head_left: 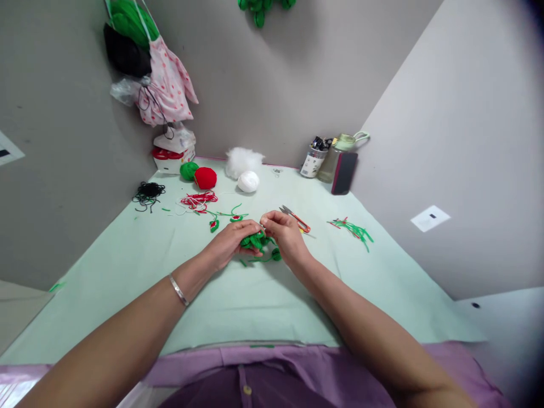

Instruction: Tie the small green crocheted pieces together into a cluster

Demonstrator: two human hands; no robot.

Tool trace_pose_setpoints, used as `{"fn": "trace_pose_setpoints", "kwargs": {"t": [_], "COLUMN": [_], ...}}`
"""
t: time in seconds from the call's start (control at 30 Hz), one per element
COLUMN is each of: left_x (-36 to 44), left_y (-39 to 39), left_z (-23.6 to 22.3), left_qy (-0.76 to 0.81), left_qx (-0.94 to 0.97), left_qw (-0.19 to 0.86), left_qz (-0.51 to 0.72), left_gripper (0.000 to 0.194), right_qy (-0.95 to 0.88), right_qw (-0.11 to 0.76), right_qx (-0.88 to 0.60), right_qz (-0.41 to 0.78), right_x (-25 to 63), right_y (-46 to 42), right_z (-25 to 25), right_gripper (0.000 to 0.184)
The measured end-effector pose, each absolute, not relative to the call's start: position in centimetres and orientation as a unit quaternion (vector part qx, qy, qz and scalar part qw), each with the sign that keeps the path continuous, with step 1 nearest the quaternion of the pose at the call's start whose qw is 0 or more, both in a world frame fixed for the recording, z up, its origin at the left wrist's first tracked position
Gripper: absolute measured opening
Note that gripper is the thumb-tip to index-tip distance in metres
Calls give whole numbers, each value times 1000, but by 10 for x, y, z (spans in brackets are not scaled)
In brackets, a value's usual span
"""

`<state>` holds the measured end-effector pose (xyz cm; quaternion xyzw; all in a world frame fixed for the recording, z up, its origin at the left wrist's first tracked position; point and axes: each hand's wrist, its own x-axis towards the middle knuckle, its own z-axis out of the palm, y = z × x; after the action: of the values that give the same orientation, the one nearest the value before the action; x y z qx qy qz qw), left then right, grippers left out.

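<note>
Purple garment (212,394) | left grip (233,238) clamping green crochet (254,241) | right grip (285,229) pinched together | snips (300,221) beyond

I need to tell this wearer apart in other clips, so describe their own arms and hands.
The left hand and right hand are ungloved, with slender fingers; no ring can be made out. No sleeve shows on either forearm. The left wrist wears a narrow, silver-coloured bracelet, its markings too small to read; the right wrist has nothing on it.
</note>
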<state>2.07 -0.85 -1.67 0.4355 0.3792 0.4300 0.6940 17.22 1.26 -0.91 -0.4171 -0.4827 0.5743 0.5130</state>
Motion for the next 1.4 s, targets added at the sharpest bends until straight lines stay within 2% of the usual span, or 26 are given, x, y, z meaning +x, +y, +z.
{"fn": "trace_pose_setpoints", "kwargs": {"t": [0.43,0.6,0.77,0.9,1.17,1.4], "left_x": [21,28,27,24,17,16], "left_y": [-6,-13,-12,-9,-3,-4], "left_z": [-19,-20,-20,-19,-17,-19], "left_qy": [380,404,394,396,374,371], "left_qx": [425,453,456,454,424,440], "left_qw": [704,697,694,681,695,704], "left_qz": [424,382,395,416,443,416], "left_gripper": [27,31,36,32,28,31], "right_qy": [-459,-415,-443,-450,-524,-622], "right_qw": [508,552,497,484,454,445], "right_qx": [-423,-433,-379,-366,-413,-388], "right_qz": [593,579,643,655,591,514], "right_x": [174,194,196,196,214,206], "right_y": [17,35,30,27,34,24], "right_z": [-13,-10,-6,-4,3,6], "right_gripper": [15,23,32,35,31,25]}}
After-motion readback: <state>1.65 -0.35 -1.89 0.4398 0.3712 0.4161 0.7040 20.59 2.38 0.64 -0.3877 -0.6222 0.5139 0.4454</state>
